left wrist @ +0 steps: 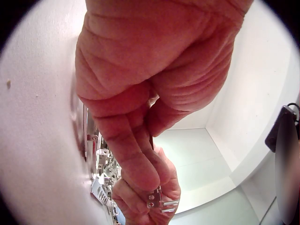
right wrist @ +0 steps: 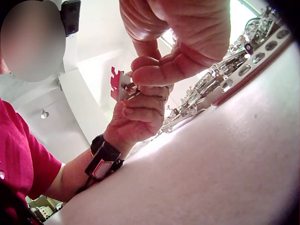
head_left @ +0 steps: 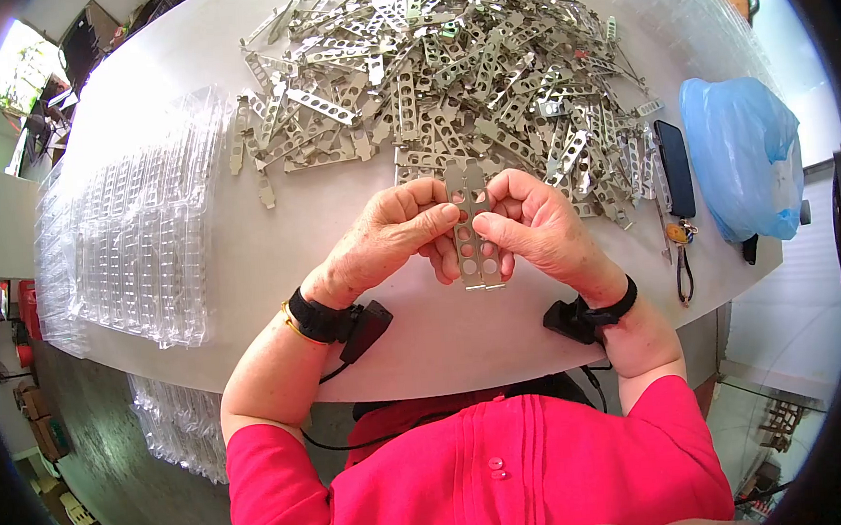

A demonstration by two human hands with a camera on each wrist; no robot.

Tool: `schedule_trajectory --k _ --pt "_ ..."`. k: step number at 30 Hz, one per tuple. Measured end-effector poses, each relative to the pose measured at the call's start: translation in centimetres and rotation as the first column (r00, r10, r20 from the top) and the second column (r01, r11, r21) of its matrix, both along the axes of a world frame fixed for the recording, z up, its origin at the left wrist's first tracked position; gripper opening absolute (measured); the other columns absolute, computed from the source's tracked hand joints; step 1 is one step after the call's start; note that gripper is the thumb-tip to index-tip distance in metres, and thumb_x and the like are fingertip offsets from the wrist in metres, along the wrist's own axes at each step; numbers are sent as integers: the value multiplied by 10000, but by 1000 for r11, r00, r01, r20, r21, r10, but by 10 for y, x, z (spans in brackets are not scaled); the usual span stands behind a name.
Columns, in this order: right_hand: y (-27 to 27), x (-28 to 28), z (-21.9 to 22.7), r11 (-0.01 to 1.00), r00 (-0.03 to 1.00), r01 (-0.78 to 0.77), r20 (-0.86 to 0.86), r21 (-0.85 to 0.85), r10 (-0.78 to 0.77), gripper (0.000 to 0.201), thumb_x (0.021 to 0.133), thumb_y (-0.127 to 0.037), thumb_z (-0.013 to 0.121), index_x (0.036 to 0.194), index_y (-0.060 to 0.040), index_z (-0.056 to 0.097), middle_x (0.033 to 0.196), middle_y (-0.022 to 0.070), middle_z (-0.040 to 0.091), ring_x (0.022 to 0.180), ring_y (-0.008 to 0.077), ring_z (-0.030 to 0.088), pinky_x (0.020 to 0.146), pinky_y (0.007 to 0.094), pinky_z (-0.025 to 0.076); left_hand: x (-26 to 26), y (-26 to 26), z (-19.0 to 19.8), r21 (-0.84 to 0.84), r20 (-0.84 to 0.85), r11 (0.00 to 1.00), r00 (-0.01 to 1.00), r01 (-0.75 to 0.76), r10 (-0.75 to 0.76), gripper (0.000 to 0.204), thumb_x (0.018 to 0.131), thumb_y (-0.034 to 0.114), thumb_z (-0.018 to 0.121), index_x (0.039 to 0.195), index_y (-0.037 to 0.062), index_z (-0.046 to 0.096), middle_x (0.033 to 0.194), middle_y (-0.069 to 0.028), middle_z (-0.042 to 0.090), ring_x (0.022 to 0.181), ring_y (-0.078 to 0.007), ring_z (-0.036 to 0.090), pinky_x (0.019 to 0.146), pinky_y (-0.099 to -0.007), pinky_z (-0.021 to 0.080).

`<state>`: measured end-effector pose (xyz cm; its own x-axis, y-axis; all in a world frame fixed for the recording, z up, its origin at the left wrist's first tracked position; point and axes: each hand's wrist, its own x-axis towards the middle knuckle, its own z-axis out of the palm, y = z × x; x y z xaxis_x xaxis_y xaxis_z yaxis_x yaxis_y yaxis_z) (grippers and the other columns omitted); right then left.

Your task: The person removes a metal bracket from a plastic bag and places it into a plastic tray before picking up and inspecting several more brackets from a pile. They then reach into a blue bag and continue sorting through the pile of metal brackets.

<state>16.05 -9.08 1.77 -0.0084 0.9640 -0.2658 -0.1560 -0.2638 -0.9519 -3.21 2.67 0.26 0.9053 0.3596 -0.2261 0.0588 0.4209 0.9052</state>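
Two flat metal strips with round holes (head_left: 469, 250) are held upright side by side above the table's near part. My left hand (head_left: 394, 227) pinches the left one between thumb and curled fingers. The right hand (head_left: 541, 228) grips the other edge, its thumb lying on the strip's face. In the left wrist view my left hand (left wrist: 154, 70) hides most of the metal, and only a small end (left wrist: 154, 199) shows. In the right wrist view the notched ends (right wrist: 123, 86) stick out beside the fingers of my right hand (right wrist: 180, 47).
A big heap of metal strips (head_left: 447, 68) covers the table's far middle. Stacked clear plastic trays (head_left: 144, 222) stand at the left. At the right lie a phone (head_left: 675, 168), keys (head_left: 680, 234) and a blue plastic bag (head_left: 743, 156), with clear plastic (head_left: 689, 15) behind.
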Motion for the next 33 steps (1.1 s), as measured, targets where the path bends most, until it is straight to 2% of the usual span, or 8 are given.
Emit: schedule_trajectory --k 10,13,15,21,24,29,31,33 --pt "2 1 -1 999 999 35 33 5 -36 170 979 -142 617 1065 -26 529 787 31 628 588 78 597 508 225 500 -2 3 -3 -25 48 998 998 -49 51 250 1010 263 577 1047 18 608 865 -68 670 636 -137 651 565 -254 516" --pt "2 2 -2 1000 999 30 35 8 -30 163 984 -140 615 1063 -27 529 792 36 637 574 78 592 503 223 489 -1 0 -2 -15 24 997 997 -80 80 236 1005 246 581 1029 18 637 870 -51 664 660 -124 643 555 -245 506" --pt "1 0 -2 999 999 33 28 18 -33 160 984 -144 618 1051 -30 528 794 36 639 570 78 591 501 222 486 -1 0 0 34 21 999 999 -34 33 230 985 263 627 964 35 653 865 -11 635 710 -102 625 590 -239 504" --pt "0 -1 -1 1000 997 22 76 20 -23 152 990 -159 615 1001 -45 516 795 31 643 566 79 589 494 221 470 1 -3 4 34 55 998 997 -61 60 241 976 265 644 923 35 693 854 -6 618 723 -95 610 606 -242 512" --pt "0 -2 -2 1000 997 4 78 14 -5 153 996 -171 608 1001 -50 515 788 24 638 569 78 589 498 220 464 0 1 -5 55 55 998 998 -33 30 245 980 262 632 994 28 701 876 -8 644 726 -102 625 607 -270 523" --pt "-1 -4 -6 999 998 28 50 46 -30 147 1005 -181 593 1015 -51 527 771 -1 620 586 68 579 507 216 456 1 0 -3 104 73 992 995 -75 67 264 981 266 633 973 16 715 878 -19 619 740 -111 627 613 -273 529" --pt "-2 -2 -1 995 976 77 200 66 -89 136 998 -172 608 1000 -42 566 782 -28 607 625 39 554 539 203 444 2 -1 -2 127 99 988 992 -93 81 272 982 267 633 969 9 720 883 -26 610 745 -114 628 614 -276 532" --pt "-2 0 2 998 976 24 213 62 -37 132 988 -166 625 985 -40 585 792 -39 604 643 24 535 556 197 433 2 -2 -4 108 103 983 985 -151 141 264 983 236 633 986 -12 725 921 -46 601 730 -119 627 611 -272 538"
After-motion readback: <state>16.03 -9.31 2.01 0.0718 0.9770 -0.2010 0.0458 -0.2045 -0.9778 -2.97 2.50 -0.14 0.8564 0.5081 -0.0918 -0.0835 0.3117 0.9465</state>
